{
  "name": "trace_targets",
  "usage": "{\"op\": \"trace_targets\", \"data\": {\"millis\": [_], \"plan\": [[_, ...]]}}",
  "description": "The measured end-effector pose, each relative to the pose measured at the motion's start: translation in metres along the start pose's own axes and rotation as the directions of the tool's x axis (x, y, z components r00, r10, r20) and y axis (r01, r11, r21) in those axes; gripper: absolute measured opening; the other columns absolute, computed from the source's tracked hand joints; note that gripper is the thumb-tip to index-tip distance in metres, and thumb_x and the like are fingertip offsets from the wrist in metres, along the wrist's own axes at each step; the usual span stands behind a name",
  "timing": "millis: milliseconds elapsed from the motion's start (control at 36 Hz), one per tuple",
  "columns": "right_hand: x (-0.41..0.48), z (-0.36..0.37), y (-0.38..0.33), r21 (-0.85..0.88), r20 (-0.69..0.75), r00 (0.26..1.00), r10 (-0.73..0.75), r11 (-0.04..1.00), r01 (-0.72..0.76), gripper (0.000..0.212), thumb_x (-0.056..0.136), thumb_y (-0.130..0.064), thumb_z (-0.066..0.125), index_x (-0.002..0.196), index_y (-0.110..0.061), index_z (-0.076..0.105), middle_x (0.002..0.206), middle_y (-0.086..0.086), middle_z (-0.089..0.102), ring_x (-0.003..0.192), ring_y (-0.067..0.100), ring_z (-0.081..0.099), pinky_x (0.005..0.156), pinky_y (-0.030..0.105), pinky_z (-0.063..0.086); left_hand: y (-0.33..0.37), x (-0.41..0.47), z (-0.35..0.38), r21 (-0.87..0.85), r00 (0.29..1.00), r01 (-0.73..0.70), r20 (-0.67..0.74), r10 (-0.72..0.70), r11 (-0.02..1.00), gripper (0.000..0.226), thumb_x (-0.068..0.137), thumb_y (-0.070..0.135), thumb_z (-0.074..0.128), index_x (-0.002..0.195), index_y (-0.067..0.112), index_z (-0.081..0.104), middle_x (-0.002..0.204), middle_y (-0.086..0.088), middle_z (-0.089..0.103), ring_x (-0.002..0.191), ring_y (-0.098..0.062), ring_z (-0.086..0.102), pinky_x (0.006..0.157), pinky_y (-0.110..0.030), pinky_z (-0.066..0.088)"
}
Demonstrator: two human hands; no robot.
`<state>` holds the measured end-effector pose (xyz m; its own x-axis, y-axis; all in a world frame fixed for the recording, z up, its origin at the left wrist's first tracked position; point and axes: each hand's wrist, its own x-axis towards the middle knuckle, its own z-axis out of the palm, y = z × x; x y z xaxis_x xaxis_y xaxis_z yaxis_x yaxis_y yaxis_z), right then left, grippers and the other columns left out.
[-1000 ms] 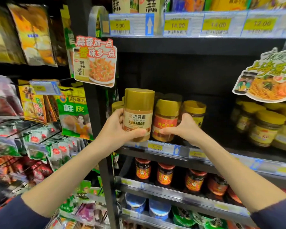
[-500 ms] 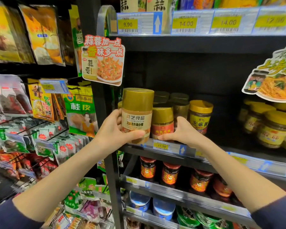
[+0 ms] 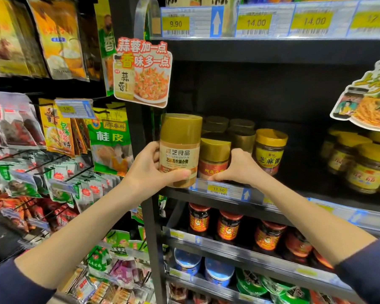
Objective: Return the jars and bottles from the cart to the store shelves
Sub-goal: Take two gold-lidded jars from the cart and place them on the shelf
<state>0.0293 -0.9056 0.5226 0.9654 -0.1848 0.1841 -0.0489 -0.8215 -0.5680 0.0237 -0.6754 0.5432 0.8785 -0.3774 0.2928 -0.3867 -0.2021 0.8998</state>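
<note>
My left hand [image 3: 148, 170] grips a tall gold-capped jar with a beige label [image 3: 180, 150], held upright just in front of the left end of the middle shelf [image 3: 233, 191]. My right hand [image 3: 239, 168] curls round the base of a gold-capped jar with a red label [image 3: 214, 156] that stands on that shelf, right of the held jar. Behind it stand more gold-capped jars [image 3: 239, 130]. A yellow-lidded sesame paste jar [image 3: 270, 150] is just right of my right hand.
Several yellow-lidded jars [image 3: 369, 165] fill the shelf's right side, with a dark gap before them. Red-labelled chili jars [image 3: 228, 227] line the shelf below. Hanging spice packets [image 3: 110, 139] cover the rack on the left. A cardboard promo sign [image 3: 142, 72] juts out above the held jar.
My right hand set the red-labelled jar down onto the shelf and still holds its base. The left hand kept its jar almost still. The camera drifted slightly left.
</note>
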Motion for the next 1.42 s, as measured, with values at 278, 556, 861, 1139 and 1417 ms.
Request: {"op": "trace_targets", "data": {"millis": [278, 556, 861, 1139, 1417], "plan": [[-0.002, -0.001, -0.007, 0.072, 0.042, 0.999, 0.033, 0.997, -0.036, 0.063, 0.063, -0.032, 0.085, 0.112, -0.008, 0.054, 0.108, 0.009, 0.064, 0.098, 0.022, 0.061, 0.080, 0.031, 0.052, 0.001, 0.000, 0.004, -0.017, 1.000, 0.004, 0.025, -0.004, 1.000, 0.081, 0.051, 0.032, 0.077, 0.124, 0.013, 0.047, 0.114, 0.001, 0.066, 0.102, -0.010, 0.065, 0.083, -0.025, 0.056], [-0.018, -0.076, -0.010, 0.386, 0.136, 0.990, 0.036, 0.919, -0.086, 0.076, 0.063, -0.035, 0.078, 0.130, -0.010, 0.052, 0.122, 0.006, 0.062, 0.103, 0.014, 0.065, 0.083, 0.028, 0.057, 0.004, 0.006, 0.020, -0.061, 0.996, -0.043, 0.076, 0.047, 0.997, 0.073, 0.063, 0.019, 0.080, 0.128, 0.015, 0.047, 0.111, 0.007, 0.066, 0.098, -0.003, 0.066, 0.081, -0.017, 0.055], [-0.046, -0.116, -0.046, 0.402, 0.168, 0.980, -0.106, 0.915, 0.030, 0.098, 0.048, -0.048, 0.075, 0.135, -0.014, 0.046, 0.120, 0.004, 0.064, 0.105, 0.015, 0.065, 0.088, 0.038, 0.055, 0.015, 0.017, 0.066, -0.090, 0.982, -0.084, 0.162, 0.098, 0.992, 0.071, 0.064, 0.020, 0.083, 0.126, 0.015, 0.048, 0.110, 0.007, 0.067, 0.099, -0.004, 0.066, 0.086, -0.026, 0.056], [-0.050, -0.114, -0.044, 0.361, 0.052, 0.992, -0.119, 0.928, 0.092, 0.088, 0.046, -0.044, 0.073, 0.125, -0.009, 0.056, 0.106, 0.003, 0.068, 0.096, 0.014, 0.068, 0.071, 0.032, 0.060, 0.017, 0.018, 0.080, -0.088, 0.968, -0.087, 0.228, 0.105, 0.992, 0.076, 0.064, 0.024, 0.083, 0.129, 0.017, 0.045, 0.119, 0.005, 0.063, 0.106, -0.006, 0.062, 0.090, -0.030, 0.054], [-0.042, -0.125, -0.048, 0.335, -0.010, 0.989, -0.150, 0.931, 0.145, 0.100, 0.041, -0.048, 0.073, 0.129, -0.007, 0.052, 0.109, 0.005, 0.067, 0.098, 0.014, 0.066, 0.066, 0.026, 0.060, 0.017, 0.023, 0.072, -0.092, 0.941, -0.153, 0.289, 0.174, 0.984, 0.089, 0.066, 0.025, 0.081, 0.141, 0.020, 0.033, 0.132, 0.008, 0.054, 0.118, -0.004, 0.055, 0.099, -0.027, 0.048]]}}
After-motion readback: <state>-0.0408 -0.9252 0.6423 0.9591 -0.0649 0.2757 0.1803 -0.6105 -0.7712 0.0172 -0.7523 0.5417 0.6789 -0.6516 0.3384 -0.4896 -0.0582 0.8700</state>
